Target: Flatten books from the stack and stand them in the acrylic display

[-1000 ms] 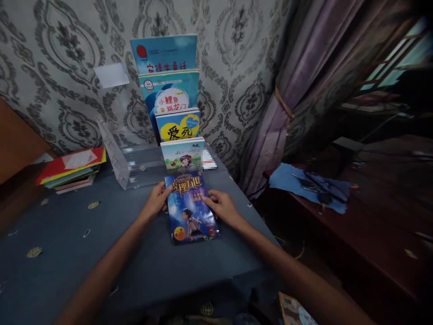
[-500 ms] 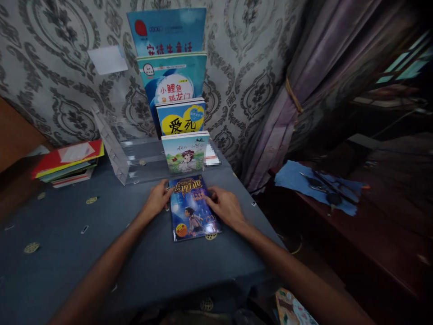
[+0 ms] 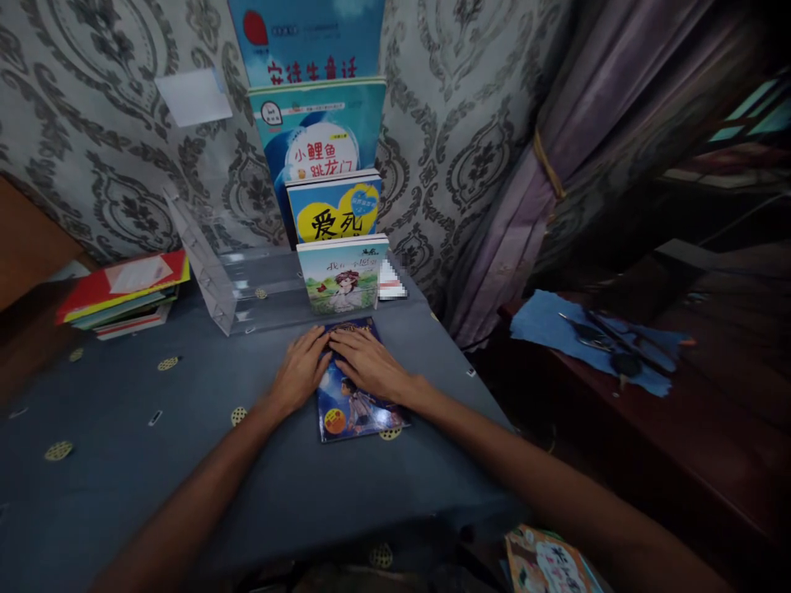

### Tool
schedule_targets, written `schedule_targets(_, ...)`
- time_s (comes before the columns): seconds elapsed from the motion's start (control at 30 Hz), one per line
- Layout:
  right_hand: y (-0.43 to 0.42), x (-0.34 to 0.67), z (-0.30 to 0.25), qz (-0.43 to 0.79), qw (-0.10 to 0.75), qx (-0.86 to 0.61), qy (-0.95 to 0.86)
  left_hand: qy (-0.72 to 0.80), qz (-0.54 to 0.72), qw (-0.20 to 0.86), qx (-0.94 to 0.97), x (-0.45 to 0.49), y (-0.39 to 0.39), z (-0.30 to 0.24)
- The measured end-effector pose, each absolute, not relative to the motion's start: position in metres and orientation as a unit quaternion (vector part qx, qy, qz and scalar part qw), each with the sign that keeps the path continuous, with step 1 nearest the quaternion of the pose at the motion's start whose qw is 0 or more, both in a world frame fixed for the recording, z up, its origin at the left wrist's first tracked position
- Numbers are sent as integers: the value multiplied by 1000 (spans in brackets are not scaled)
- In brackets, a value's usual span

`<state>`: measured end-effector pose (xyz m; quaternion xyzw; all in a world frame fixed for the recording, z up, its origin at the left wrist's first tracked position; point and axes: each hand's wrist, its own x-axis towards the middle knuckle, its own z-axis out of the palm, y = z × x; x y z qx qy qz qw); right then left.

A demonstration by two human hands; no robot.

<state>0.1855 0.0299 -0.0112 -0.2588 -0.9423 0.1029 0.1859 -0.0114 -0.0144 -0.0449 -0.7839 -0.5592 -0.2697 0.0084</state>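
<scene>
A dark blue book (image 3: 364, 416) with a cartoon figure on its cover lies flat on the blue-grey tablecloth (image 3: 247, 494). Both hands rest over its upper half, covering most of the title. My left hand (image 3: 301, 366) lies at the book's left edge, fingers stretched out. Flat across the cover, my right hand (image 3: 364, 360) has its fingers extended towards the left one. Just behind the book, a green-and-white book (image 3: 343, 284) stands in a clear tiered rack (image 3: 213, 288). Rising behind it are a yellow-and-blue book (image 3: 337, 214), a teal book (image 3: 318, 123) and a tall blue book (image 3: 309, 41).
On the left lies a stack of books and folders (image 3: 124, 288) topped in red and yellow. A dark red bench (image 3: 574, 403) at right bears a blue cloth (image 3: 537, 321) with tools. An orange book (image 3: 544, 564) sits low beside the table. A tied curtain (image 3: 512, 206) hangs at right.
My hands have moved from the book's two sides onto its upper cover, the right one sliding left until they nearly meet. The book stays in place. The view has shifted slightly.
</scene>
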Motion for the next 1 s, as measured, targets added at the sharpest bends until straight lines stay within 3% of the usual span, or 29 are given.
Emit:
schedule_targets(0.5,40,183,-18,139,178,-262,-938,-574,-244,10,-782,-9,-13,-42)
schedule_targets(1.0,79,221,-34,218,263,-293,-893,-586,-227,-14,-778,-9,-15,-38)
